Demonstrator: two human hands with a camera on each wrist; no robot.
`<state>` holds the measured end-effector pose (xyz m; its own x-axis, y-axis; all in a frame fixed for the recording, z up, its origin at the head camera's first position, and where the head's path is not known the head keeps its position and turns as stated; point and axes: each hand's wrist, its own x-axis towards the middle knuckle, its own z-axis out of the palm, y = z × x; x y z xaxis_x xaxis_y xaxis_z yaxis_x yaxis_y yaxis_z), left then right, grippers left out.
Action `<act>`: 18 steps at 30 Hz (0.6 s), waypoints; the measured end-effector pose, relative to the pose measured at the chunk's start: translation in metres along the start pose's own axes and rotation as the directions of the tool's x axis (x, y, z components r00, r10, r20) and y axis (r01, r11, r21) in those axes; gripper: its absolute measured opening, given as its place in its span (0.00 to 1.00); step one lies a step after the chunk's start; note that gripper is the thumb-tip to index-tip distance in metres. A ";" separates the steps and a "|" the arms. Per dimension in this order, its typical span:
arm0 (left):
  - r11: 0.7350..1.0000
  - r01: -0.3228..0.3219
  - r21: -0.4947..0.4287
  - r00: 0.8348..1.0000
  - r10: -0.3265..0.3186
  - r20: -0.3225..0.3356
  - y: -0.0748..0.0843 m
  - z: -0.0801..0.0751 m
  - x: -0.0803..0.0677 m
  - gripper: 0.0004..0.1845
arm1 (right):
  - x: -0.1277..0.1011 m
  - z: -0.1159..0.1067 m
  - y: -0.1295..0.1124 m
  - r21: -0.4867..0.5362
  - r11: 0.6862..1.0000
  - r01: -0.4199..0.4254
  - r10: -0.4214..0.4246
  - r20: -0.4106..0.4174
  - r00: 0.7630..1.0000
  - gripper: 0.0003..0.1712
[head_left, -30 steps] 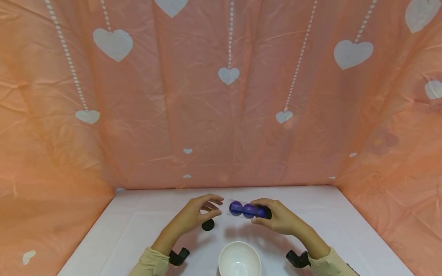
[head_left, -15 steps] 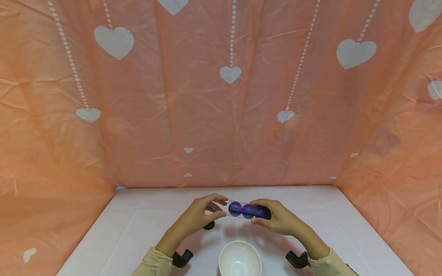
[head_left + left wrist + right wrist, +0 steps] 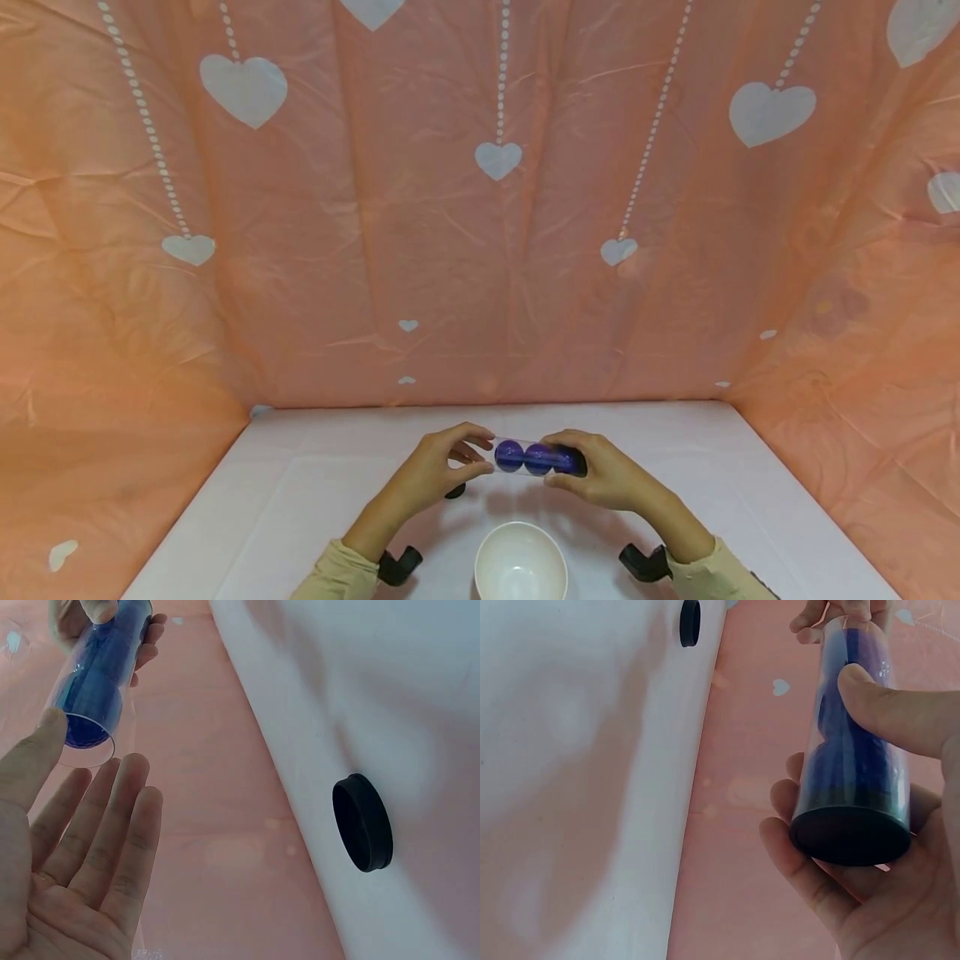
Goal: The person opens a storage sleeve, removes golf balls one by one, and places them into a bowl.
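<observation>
A clear plastic tube [image 3: 832, 772] with a black base holds several glittery blue-purple balls [image 3: 509, 456] in a row. My right hand [image 3: 611, 475] grips it near the base, thumb on one side and fingers round the other. The tube lies nearly level above the table, its uncapped end towards my left hand [image 3: 431, 465]. That hand's fingers are extended and relaxed, with the thumb at the tube's rim and the other fingertips close below it, as the left wrist view shows. A round black lid [image 3: 364, 823] rests on the table under the left hand, partly hidden in the head view.
A white bowl [image 3: 521, 546] stands on the white table [image 3: 315, 475] below and between the hands, at the near edge of the head view. A peach curtain [image 3: 450, 275] with white hearts surrounds the table at the back and sides.
My left hand has moved right, up to the uncapped end of the tube. The tube has shifted very slightly left in my right hand's hold. The bowl stays put.
</observation>
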<state>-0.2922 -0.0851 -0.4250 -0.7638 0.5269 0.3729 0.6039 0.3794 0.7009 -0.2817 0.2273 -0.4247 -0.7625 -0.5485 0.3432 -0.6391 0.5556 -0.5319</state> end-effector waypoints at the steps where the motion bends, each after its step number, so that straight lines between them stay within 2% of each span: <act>1: 1.000 -0.001 0.003 1.000 0.001 0.000 0.000 0.000 0.000 0.20 | 0.000 0.000 0.000 -0.001 1.000 -0.002 0.002 0.002 1.000 0.26; 10: 1.000 -0.001 0.011 1.000 0.001 -0.011 0.001 0.002 0.000 0.20 | 0.000 -0.001 -0.001 -0.040 0.999 0.009 -0.009 -0.012 1.000 0.25; 18: 1.000 0.004 -0.019 1.000 -0.004 -0.012 -0.001 0.003 -0.001 0.20 | 0.001 -0.001 -0.003 -0.016 1.000 0.011 -0.011 -0.022 1.000 0.25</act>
<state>-0.2913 -0.0830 -0.4277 -0.7692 0.5159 0.3771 0.5963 0.3673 0.7138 -0.2809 0.2262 -0.4220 -0.7573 -0.5409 0.3660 -0.6488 0.5592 -0.5160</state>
